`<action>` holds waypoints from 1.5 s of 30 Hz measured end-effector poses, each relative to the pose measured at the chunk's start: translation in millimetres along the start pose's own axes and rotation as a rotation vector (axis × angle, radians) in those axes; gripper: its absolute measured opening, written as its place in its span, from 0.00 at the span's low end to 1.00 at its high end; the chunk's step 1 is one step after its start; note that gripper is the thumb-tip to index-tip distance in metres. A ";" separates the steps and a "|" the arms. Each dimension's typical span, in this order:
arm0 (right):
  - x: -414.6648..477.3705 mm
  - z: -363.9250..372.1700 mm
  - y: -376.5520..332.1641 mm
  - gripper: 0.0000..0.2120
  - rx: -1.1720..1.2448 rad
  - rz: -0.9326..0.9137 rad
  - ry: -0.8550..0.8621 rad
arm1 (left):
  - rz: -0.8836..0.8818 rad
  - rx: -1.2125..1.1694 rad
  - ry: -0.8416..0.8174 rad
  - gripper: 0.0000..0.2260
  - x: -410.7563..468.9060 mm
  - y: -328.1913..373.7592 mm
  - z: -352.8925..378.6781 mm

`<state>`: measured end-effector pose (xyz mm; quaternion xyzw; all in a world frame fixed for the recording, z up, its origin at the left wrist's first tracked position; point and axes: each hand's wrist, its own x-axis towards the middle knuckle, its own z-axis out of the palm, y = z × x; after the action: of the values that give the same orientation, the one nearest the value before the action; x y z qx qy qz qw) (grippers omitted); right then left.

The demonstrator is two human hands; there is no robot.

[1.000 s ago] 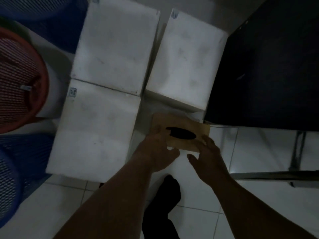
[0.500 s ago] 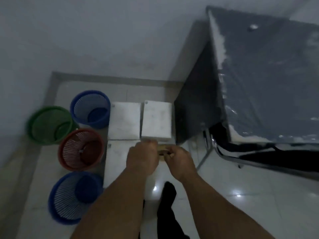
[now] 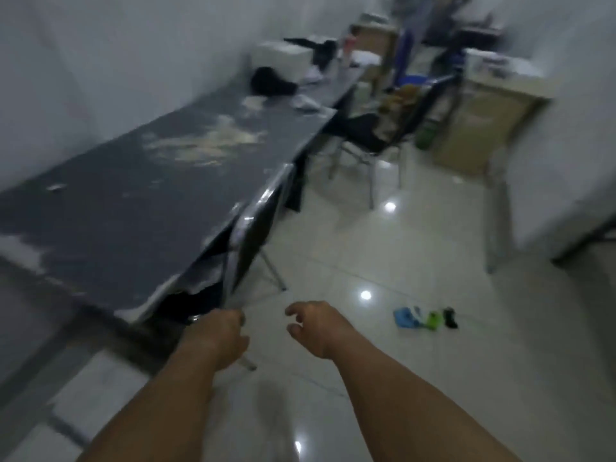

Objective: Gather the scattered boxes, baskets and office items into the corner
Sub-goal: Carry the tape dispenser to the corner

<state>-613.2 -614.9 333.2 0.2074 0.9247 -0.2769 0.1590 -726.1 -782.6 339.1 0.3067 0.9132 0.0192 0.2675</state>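
The view is blurred by motion and faces along the room. My left hand hangs low in the centre with its fingers curled in and nothing in it, just in front of the dark table's near end. My right hand is beside it, fingers apart and empty. On the tiled floor to the right lie small items: a blue one, a green one and a black one. A white box sits on the far end of the table. The corner with the gathered boxes and baskets is out of view.
A long dark worn table runs along the left wall. A black chair stands at its far end, with cardboard boxes and clutter beyond. A white surface bounds the right side. Glossy tiled floor lies between.
The view swung up and away from the corner with the white boxes and baskets. Both hands let go of the brown tissue box and are now empty.
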 end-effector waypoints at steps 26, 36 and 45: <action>-88.1 -182.7 483.4 0.19 0.248 0.614 0.079 | 0.483 0.293 -0.234 0.19 212.7 523.8 78.8; 54.5 -215.9 585.6 0.23 0.557 0.837 0.006 | 0.447 0.384 -0.407 0.21 394.8 578.4 66.6; 209.4 -147.4 714.1 0.21 0.608 0.823 -0.118 | 0.736 0.707 -0.291 0.15 573.4 650.0 169.9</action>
<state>-483.7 75.3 46.2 0.5748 0.6338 -0.4590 0.2393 -667.0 49.8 49.7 0.6779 0.6494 -0.2402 0.2472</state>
